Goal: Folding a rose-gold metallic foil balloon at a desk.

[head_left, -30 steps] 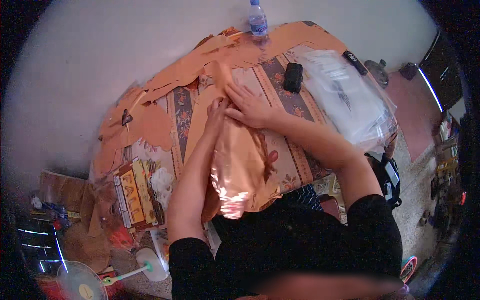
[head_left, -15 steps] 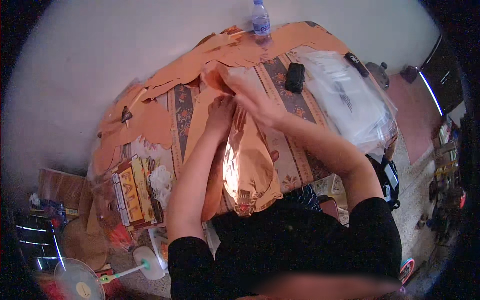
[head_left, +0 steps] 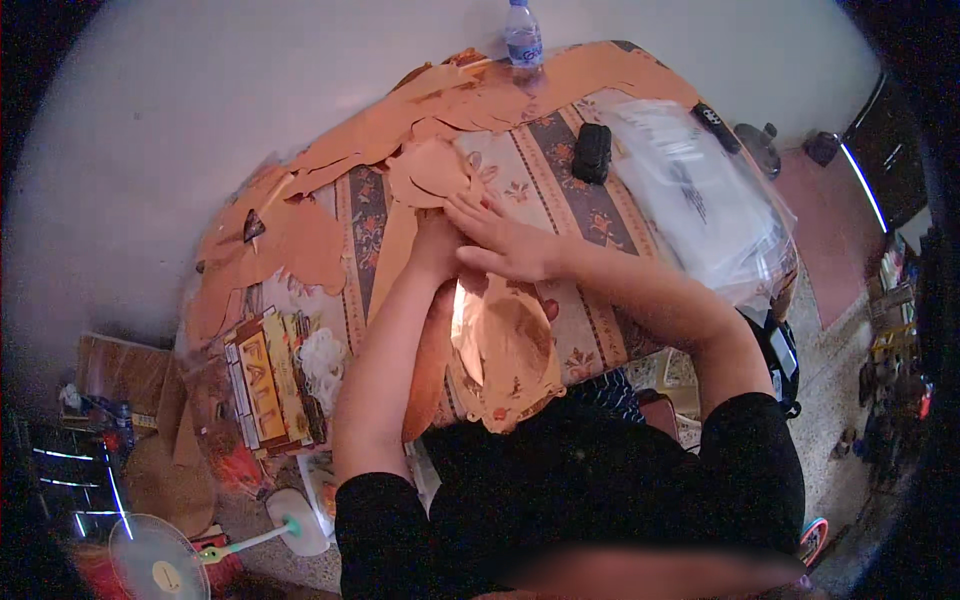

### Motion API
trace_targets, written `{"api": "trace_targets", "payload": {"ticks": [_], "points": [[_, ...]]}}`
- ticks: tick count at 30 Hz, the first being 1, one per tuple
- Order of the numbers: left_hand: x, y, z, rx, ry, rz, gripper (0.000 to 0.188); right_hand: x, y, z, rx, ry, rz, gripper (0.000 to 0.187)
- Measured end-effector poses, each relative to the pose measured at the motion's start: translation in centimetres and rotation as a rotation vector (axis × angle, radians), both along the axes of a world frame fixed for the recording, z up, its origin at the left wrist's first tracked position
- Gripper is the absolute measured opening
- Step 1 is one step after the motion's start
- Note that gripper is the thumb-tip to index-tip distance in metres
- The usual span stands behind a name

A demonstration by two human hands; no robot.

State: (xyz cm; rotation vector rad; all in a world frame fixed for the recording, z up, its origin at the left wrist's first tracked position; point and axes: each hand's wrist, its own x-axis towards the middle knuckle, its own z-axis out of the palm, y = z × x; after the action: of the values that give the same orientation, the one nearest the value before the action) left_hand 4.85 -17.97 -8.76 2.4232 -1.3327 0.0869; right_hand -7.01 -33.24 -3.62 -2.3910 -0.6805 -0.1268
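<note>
Head view: right hand (head_left: 510, 242), fingers straight, thumb apart, against coppery foil (head_left: 507, 345); left hand (head_left: 438, 246), fingers hidden: I can't tell its grip.

Open tablecloth (head_left: 528, 168) past right hand (head_left: 512, 247), black case (head_left: 592, 154) blocking further right

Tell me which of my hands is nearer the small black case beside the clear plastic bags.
Your right hand: it is left of the black case and closer to you, not touching it. Your left hand is farther left.
</note>
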Motion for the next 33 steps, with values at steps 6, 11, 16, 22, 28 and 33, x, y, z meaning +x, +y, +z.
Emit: {"api": "trace_targets", "payload": {"ticks": [6, 11, 16, 22, 28, 33], "points": [[-1.6, -2.3, 3.6, 0.238, -0.015, 0.178, 0.034, -0.7, -4.3, 1.0, 0.032, -0.077, -0.174, 0.068], [-2.2, -0.5, 3.9, 0.105, 0.314, 0.137, 0.045, -3.0, -1.5, -0.7, -0.416, -0.046, -0.208, 0.072], [-2.9, -0.2, 3.7, 0.054, -0.032, 0.093, 0.037, -3.4, -0.9, -1.3, -0.411, -0.093, -0.234, 0.08], [-2.5, 0.3, 2.5, -0.106, -0.063, 0.048, 0.032, -3.6, -0.4, -0.8, -0.491, -0.149, -0.235, 0.084], [-2.7, 0.0, 3.7, -0.071, 0.097, 0.071, 0.034, -3.6, -0.6, -1.6, -0.516, -0.225, -0.245, 0.087], [-1.4, 0.7, 4.6, -0.418, 0.311, 0.076, 0.033, -3.8, -0.4, -0.9, -0.572, -0.126, -0.234, 0.088]]}}
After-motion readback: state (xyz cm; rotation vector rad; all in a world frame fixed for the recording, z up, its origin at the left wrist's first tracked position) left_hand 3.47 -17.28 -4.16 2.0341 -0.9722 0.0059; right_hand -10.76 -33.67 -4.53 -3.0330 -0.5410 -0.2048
